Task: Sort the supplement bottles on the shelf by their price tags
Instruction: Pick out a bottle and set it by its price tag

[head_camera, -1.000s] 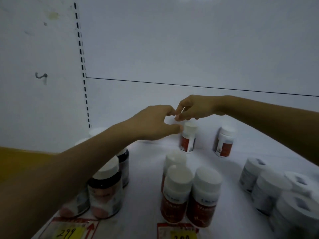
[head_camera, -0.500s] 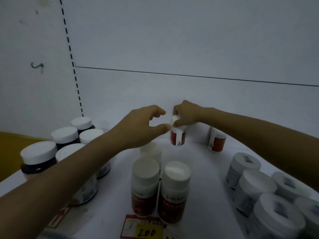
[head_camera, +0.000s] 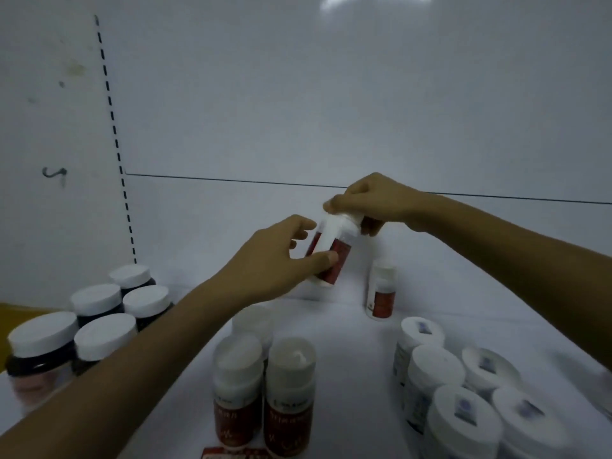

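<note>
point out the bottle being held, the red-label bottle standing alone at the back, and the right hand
held bottle point(head_camera: 331, 251): head view, on its white and red label
lone back bottle point(head_camera: 381, 298): head view, on its label
right hand point(head_camera: 371, 200): head view, back of hand

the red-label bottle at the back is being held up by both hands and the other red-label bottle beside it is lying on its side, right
Not quite. The head view shows the other red-label bottle standing upright on the shelf, not lying down. The rest holds: the right hand grips the cap of the lifted red-label bottle, and the left hand holds its body.
</note>
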{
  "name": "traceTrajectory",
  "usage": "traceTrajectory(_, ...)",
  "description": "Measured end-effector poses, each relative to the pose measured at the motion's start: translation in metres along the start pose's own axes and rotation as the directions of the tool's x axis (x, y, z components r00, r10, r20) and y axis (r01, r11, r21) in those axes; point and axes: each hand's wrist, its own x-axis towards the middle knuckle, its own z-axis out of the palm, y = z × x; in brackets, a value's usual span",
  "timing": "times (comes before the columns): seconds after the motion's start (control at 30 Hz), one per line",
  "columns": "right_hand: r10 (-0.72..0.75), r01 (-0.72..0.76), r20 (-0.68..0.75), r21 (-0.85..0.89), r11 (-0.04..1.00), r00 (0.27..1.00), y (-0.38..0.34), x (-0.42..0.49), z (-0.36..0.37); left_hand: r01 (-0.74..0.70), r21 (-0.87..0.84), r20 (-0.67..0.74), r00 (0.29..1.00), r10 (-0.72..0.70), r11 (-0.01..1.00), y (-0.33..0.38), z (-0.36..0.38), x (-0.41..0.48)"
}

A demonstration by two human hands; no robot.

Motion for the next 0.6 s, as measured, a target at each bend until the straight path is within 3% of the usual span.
traceTrajectory(0.17,0.028,-0.023,-0.037,0.120,0.992,0.999,0.000,-0.030,-0.039,-0.053,-0.078,-0.066,0.997,0.048,0.996,0.038,0.021,-0.012)
traceTrajectory(0.27,0.010,-0.004,-0.029,0.197,0.980,1.000,0.009,-0.045,-0.048,-0.014,-0.246,-0.089,0.996,-0.009,0.969,0.057,0.034,-0.020)
traceTrajectory(0.37,-0.047,0.051,-0.021,0.393,0.918,0.999,0.021,-0.059,-0.053,0.057,-0.515,-0.071,0.992,-0.109,0.856,0.071,0.048,-0.031)
traceTrajectory(0.5,-0.146,0.143,-0.043,0.585,0.798,0.988,0.026,-0.078,-0.048,0.109,-0.840,0.035,0.988,-0.148,0.532,0.078,0.066,-0.042)
traceTrajectory(0.6,-0.132,0.169,-0.106,0.604,0.779,0.986,0.027,-0.095,-0.035,0.012,-0.839,-0.119,0.972,-0.205,0.543,0.080,0.081,-0.052)
